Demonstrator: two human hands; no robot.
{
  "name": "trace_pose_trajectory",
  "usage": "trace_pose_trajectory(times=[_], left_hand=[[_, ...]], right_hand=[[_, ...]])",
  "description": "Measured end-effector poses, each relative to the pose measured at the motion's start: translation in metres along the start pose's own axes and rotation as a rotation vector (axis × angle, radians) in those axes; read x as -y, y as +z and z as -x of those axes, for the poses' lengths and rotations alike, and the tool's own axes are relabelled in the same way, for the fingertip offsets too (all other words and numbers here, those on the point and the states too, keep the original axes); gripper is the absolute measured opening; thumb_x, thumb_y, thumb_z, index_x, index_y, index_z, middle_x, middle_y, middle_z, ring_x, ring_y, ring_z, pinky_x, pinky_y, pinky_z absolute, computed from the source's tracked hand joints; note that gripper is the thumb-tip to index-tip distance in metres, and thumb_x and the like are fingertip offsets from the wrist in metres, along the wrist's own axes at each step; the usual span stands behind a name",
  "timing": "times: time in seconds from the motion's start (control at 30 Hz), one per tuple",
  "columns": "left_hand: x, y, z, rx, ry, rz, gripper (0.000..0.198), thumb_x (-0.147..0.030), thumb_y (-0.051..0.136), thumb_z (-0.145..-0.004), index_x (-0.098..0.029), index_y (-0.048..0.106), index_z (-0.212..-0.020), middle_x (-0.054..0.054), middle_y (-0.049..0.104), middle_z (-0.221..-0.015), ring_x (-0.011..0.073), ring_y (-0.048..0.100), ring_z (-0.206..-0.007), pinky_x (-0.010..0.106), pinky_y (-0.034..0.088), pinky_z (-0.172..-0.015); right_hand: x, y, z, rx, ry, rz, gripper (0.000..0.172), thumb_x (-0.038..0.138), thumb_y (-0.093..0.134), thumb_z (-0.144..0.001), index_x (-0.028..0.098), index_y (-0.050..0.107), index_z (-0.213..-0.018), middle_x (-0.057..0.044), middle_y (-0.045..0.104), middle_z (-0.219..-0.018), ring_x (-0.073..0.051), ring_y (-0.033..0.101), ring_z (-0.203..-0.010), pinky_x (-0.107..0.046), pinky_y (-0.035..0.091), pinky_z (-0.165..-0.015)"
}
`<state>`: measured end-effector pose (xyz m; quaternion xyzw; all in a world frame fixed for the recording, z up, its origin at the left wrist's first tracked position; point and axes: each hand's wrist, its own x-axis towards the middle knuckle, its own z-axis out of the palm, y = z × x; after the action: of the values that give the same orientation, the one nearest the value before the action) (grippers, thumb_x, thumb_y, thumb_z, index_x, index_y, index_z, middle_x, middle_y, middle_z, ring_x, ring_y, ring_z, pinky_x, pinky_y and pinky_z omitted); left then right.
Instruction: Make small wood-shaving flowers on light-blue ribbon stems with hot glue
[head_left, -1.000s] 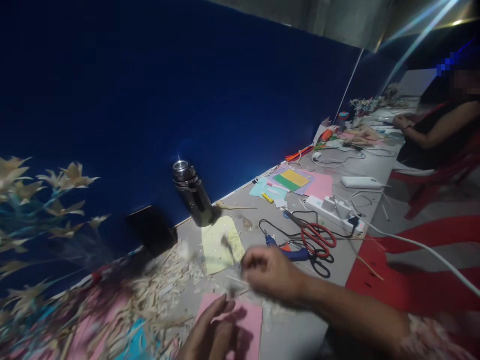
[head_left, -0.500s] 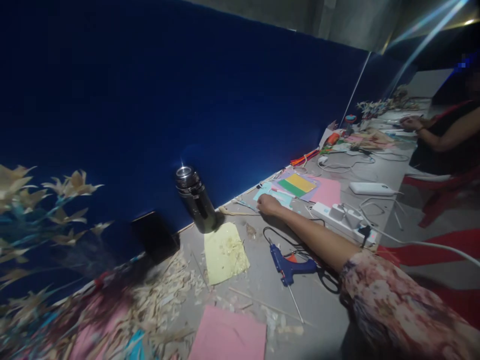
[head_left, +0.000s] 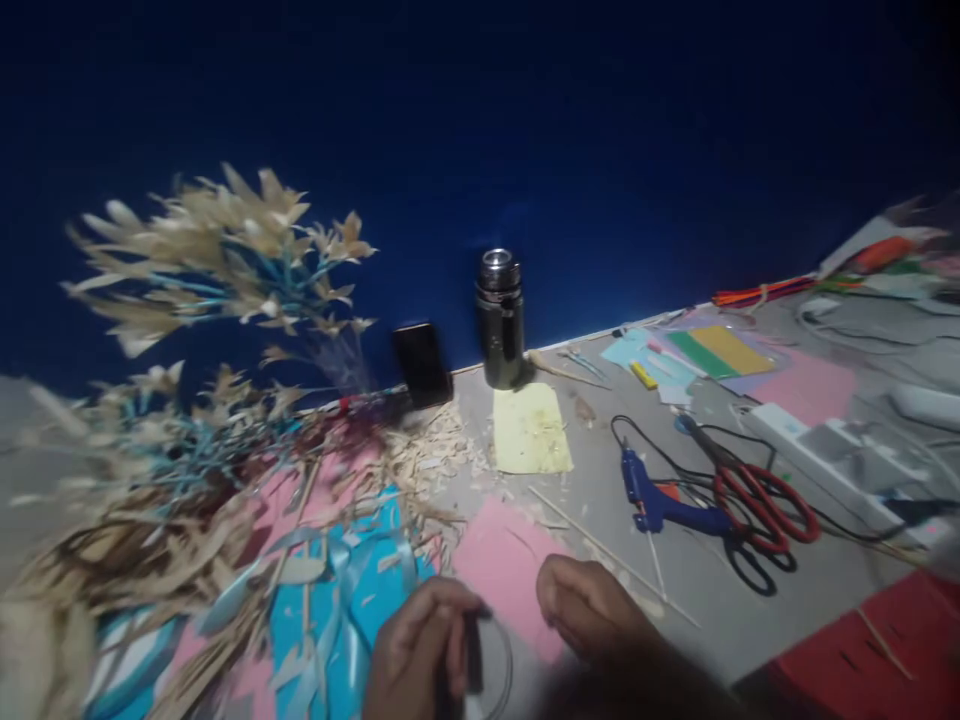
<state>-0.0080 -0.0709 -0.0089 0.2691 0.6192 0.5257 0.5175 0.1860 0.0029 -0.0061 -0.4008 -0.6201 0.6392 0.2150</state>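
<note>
My left hand point(head_left: 420, 650) is at the bottom centre, its fingers closed round a dark piece and a clear ring point(head_left: 501, 655) that looks like a tape roll. Beside it, my right hand point(head_left: 589, 605) is curled into a loose fist at the near edge of a pink paper sheet point(head_left: 499, 560); what it holds, if anything, is hidden. Both hands are dim and slightly blurred. Blue paper and pale ribbon point(head_left: 337, 590) lie just left of my left hand.
Dried straw flowers on blue stems point(head_left: 225, 260) fill the left. A steel flask point(head_left: 500, 320), a black phone point(head_left: 421, 365) and a yellow sheet point(head_left: 531, 428) lie further back. A blue glue gun point(head_left: 660, 500), red scissors point(head_left: 765, 500), a power strip point(head_left: 817, 450) and coloured papers point(head_left: 705, 350) are on the right.
My right hand has come back from the far coloured papers to the near edge. My left hand has come into view holding the ring. The view has swung left and down.
</note>
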Motion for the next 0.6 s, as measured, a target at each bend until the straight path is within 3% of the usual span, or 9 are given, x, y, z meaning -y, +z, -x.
trace_pose_trajectory(times=[0.1, 0.2, 0.3, 0.43, 0.6], left_hand=[[0.004, 0.006, 0.005, 0.11, 0.009, -0.039, 0.044, -0.06, 0.072, -0.08, -0.017, 0.072, -0.089, -0.004, 0.051, -0.051, 0.0106, 0.046, -0.048, 0.022, 0.034, -0.05], [0.004, 0.007, 0.009, 0.232, 0.047, -0.092, 0.045, -0.062, 0.074, -0.077, -0.018, 0.072, -0.087, -0.002, 0.053, -0.059, 0.0129, 0.049, -0.055, 0.023, 0.038, -0.053], [0.0, 0.002, 0.009, 0.263, 0.139, -0.199, 0.035, -0.054, 0.072, -0.081, -0.019, 0.073, -0.083, 0.0, 0.058, -0.065, 0.0153, 0.053, -0.063, 0.024, 0.043, -0.061], [-0.005, -0.011, 0.011, 0.231, 0.157, -0.325, 0.028, -0.045, 0.062, -0.089, -0.02, 0.073, -0.081, 0.003, 0.067, -0.073, 0.0176, 0.059, -0.067, 0.024, 0.047, -0.064], [-0.009, -0.047, 0.026, 0.061, 0.142, -0.447, 0.028, -0.043, 0.062, -0.09, -0.021, 0.074, -0.079, 0.002, 0.066, -0.067, 0.0176, 0.06, -0.063, 0.024, 0.047, -0.06]], right_hand=[[-0.005, 0.013, -0.005, 0.106, 0.036, -0.154, 0.026, 0.035, 0.049, -0.087, 0.022, 0.043, -0.064, 0.006, 0.038, -0.057, -0.012, 0.034, -0.057, -0.025, 0.027, -0.055], [-0.008, 0.018, -0.007, 0.157, -0.027, -0.12, 0.039, 0.046, 0.057, -0.087, 0.021, 0.041, -0.061, 0.006, 0.036, -0.058, -0.012, 0.031, -0.059, -0.025, 0.026, -0.055], [-0.013, 0.021, -0.008, 0.16, -0.031, -0.093, 0.047, 0.054, 0.059, -0.087, 0.021, 0.041, -0.058, 0.006, 0.033, -0.058, -0.011, 0.03, -0.058, -0.024, 0.026, -0.053], [-0.017, 0.031, -0.013, 0.136, 0.038, -0.08, 0.037, 0.04, 0.06, -0.083, 0.02, 0.045, -0.055, 0.005, 0.036, -0.054, -0.011, 0.033, -0.056, -0.022, 0.027, -0.05], [-0.013, 0.035, -0.017, 0.094, 0.134, -0.091, 0.016, 0.029, 0.064, -0.071, 0.016, 0.073, -0.067, -0.002, 0.065, -0.063, -0.015, 0.052, -0.059, -0.023, 0.039, -0.053]])
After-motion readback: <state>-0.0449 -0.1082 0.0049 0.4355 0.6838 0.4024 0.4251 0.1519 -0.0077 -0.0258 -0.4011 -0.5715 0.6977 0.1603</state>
